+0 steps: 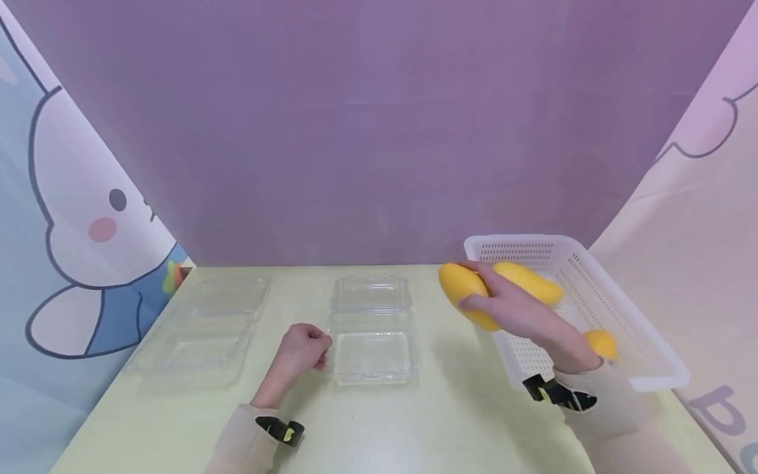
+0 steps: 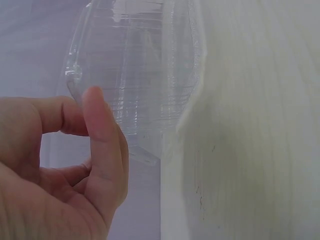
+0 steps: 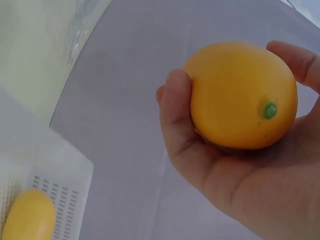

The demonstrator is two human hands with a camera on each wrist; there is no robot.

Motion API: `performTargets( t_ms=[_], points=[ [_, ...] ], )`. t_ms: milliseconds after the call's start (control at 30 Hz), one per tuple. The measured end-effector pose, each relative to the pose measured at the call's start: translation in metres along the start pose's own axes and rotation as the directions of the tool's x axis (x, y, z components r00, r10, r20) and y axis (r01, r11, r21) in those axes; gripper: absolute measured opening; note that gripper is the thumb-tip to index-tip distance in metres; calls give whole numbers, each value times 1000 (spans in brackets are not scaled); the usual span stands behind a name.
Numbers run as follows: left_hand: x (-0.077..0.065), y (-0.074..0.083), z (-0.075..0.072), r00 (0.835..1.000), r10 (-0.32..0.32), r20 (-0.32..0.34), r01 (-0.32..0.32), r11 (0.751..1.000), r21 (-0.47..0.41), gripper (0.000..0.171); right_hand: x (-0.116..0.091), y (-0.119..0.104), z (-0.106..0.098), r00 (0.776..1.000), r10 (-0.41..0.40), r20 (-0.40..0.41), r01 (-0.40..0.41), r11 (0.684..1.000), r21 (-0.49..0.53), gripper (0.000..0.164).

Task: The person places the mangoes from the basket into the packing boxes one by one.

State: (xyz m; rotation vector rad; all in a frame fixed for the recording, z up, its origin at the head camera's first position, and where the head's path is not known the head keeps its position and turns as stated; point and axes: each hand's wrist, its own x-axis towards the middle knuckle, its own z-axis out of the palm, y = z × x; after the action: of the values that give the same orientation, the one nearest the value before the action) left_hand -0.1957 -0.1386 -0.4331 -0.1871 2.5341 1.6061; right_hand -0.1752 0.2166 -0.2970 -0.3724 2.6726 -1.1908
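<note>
My right hand (image 1: 512,303) grips a yellow mango (image 1: 464,293) above the left rim of the white basket. The right wrist view shows fingers and thumb curled round this mango (image 3: 240,95), its green stem tip facing the camera. My left hand (image 1: 301,347) is at the left edge of an open clear plastic box (image 1: 372,359) in the middle of the table. In the left wrist view, thumb and index finger of the left hand (image 2: 65,160) pinch at the edge of the clear box (image 2: 140,75). Its lid half lies folded back, away from me.
The white perforated basket (image 1: 628,296) stands at the right; inside lie another mango (image 1: 530,282) and a further yellow fruit (image 1: 601,343), partly behind the right wrist. More open clear boxes (image 1: 204,342) lie at the left. A purple panel (image 1: 379,131) rises behind the pale table (image 1: 379,428).
</note>
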Motion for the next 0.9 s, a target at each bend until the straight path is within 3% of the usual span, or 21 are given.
performTargets(
  t_ms=[333, 900],
  points=[
    [2, 1, 0, 1000, -14, 6, 14, 1000, -8, 14, 12, -8, 22, 999, -50, 4, 50, 998, -45, 69],
    [1, 1, 6, 1000, -25, 16, 25, 999, -23, 14, 31, -10, 67, 995, -90, 33, 88, 994, 59, 73]
  ],
)
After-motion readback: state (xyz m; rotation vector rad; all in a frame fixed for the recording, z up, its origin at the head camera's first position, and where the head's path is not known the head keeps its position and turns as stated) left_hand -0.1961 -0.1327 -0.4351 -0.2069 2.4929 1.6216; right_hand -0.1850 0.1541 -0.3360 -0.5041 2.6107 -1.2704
